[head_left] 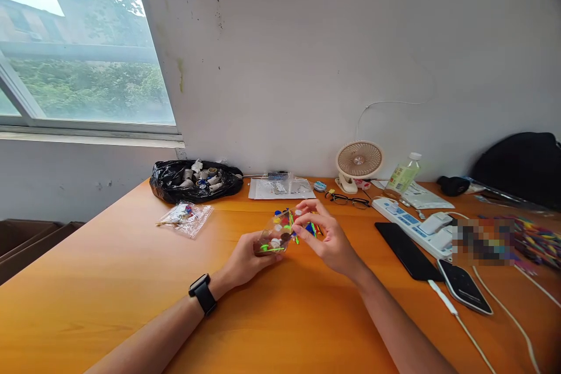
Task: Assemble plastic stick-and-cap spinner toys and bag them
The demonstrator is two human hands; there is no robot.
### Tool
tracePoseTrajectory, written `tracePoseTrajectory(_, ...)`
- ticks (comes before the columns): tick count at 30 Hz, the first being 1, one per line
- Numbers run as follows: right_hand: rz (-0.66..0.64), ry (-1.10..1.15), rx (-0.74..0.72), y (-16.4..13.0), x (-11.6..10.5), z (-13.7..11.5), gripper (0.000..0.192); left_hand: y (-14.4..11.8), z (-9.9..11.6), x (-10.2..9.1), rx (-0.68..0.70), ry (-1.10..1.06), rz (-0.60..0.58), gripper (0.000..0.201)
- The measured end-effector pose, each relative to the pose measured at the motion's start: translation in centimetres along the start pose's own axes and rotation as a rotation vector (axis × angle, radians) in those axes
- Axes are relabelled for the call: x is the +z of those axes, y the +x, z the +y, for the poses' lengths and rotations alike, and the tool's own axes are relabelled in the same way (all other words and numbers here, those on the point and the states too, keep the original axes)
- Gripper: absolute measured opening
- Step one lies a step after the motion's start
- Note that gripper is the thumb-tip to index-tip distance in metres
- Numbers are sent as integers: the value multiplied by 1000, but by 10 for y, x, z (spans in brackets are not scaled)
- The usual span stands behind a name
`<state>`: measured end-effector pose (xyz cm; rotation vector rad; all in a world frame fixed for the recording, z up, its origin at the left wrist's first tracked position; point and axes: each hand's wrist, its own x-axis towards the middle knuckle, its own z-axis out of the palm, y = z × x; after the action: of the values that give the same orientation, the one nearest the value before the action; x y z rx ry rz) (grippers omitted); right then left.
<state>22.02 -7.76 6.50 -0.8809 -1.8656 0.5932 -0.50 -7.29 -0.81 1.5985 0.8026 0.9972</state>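
Orange table (109, 280) against a white wall: near its middle, the left hand (245, 260) grips a clear bag of coloured pieces (278, 234), while the right hand (326, 234) pinches the bag's top. A black phone (405, 251) lies toward the right edge.

The table (109, 280) is orange wood-grain; the clear packet (276, 236) shows green, blue, red and yellow bits; the watch (203, 293), bin bag (175, 184) and phone (405, 250) are black; the fan (359, 161) is cream; the power strip (407, 223) is white with blue switches.
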Motion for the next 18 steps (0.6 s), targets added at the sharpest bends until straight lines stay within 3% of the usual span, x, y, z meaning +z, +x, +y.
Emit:
tracePoseTrajectory(4, 212, -10, -30, 3, -2, 1, 17, 0, -4, 0, 0, 25, 18, 41)
tracePoseTrajectory(6, 254, -62, -59, 2, -2, 0, 15, 0, -6, -1, 9, 60, 24, 39)
tracePoseTrajectory(12, 155, -366, -193, -7, -3, -9, 14, 0, -1, -3, 56, 215, 131, 37)
tracePoseTrajectory(18, 18, -368, -174, -6, 2, -10, 13, -1, 7, -3, 152, 337, 150, 26)
